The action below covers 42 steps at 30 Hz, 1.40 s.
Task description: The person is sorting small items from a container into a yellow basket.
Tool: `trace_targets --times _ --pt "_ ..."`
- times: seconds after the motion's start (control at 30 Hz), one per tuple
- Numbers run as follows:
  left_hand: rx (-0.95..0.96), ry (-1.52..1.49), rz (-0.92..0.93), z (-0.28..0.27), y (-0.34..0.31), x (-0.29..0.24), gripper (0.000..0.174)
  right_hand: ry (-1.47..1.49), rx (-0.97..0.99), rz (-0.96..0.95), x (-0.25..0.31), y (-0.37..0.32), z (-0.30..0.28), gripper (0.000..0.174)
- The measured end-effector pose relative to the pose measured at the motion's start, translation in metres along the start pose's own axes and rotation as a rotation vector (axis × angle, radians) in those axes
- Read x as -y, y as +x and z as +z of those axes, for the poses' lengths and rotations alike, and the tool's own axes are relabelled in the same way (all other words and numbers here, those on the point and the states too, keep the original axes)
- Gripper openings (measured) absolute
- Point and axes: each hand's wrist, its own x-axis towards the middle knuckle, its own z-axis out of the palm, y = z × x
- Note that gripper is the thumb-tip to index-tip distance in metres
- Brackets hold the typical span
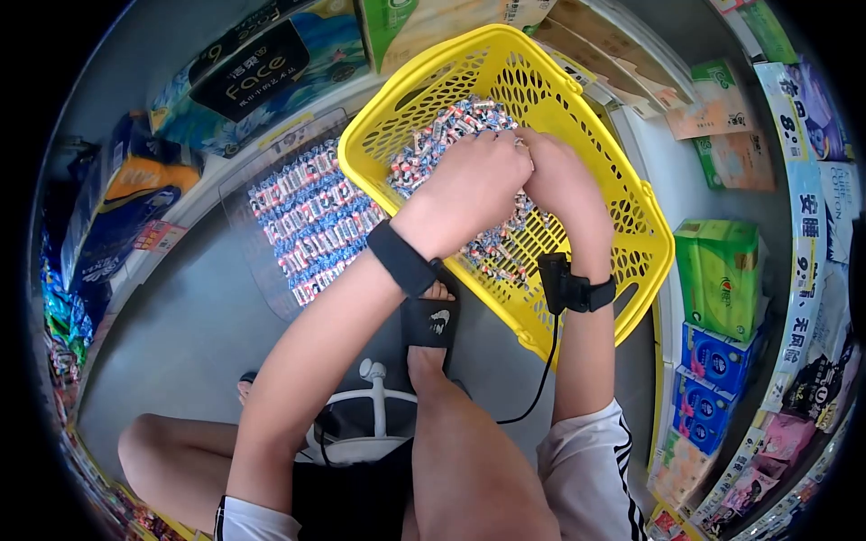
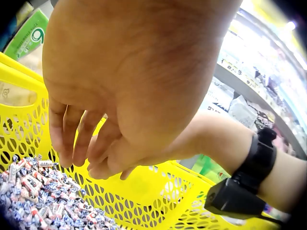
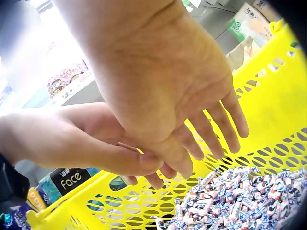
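My left hand [image 1: 474, 180] and right hand [image 1: 564, 176] meet over a yellow plastic basket [image 1: 636, 230]. Their thumbs overlap in the right wrist view. Loose, extended fingers [image 3: 211, 134] of the right hand point down, and the left hand's fingers [image 2: 84, 136] hang down likewise. No held thing shows in either hand. Below them, a heap of small wrapped candies [image 3: 240, 196] in white, blue and red covers part of the basket's floor. To the basket's left, similar candies [image 1: 316, 225] lie in tight rows on a clear sheet.
Tissue packs [image 1: 719, 270] line the right shelf, with a boxed pack marked Face [image 1: 257, 77] at the back left. A blue pack [image 1: 104, 207] stands at left. Close by the basket are a slippered foot [image 1: 431, 320] and a white stool base [image 1: 374, 406].
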Motion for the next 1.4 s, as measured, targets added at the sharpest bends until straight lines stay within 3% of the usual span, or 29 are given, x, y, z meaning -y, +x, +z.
trace_targets --times 0.07,0.37,0.6,0.73,1.1,1.27,1.4 --pt "0.165 0.089 -0.075 0.005 0.010 0.007 0.016 -0.002 0.061 0.061 -0.011 0.013 0.015 0.040" --pt "0.525 0.035 -0.206 0.024 0.053 0.010 0.026 0.065 0.269 0.168 -0.067 0.016 0.056 0.043" --pt "0.687 -0.013 -0.336 0.063 0.075 0.033 0.031 0.134 0.264 0.220 -0.079 0.019 0.070 0.051" --pt "0.823 -0.025 -0.401 0.077 0.081 0.044 0.043 0.176 0.133 0.167 -0.085 0.021 0.080 0.061" --pt "0.524 -0.102 -0.368 0.109 0.068 0.068 0.054 0.235 0.048 0.195 -0.077 0.028 0.089 0.060" --pt "0.437 -0.039 -0.308 0.111 0.066 0.067 0.042 0.243 -0.040 0.118 -0.088 0.032 0.106 0.054" --pt "0.396 -0.025 -0.298 0.115 0.066 0.070 0.037 0.250 -0.002 0.132 -0.084 0.034 0.103 0.054"
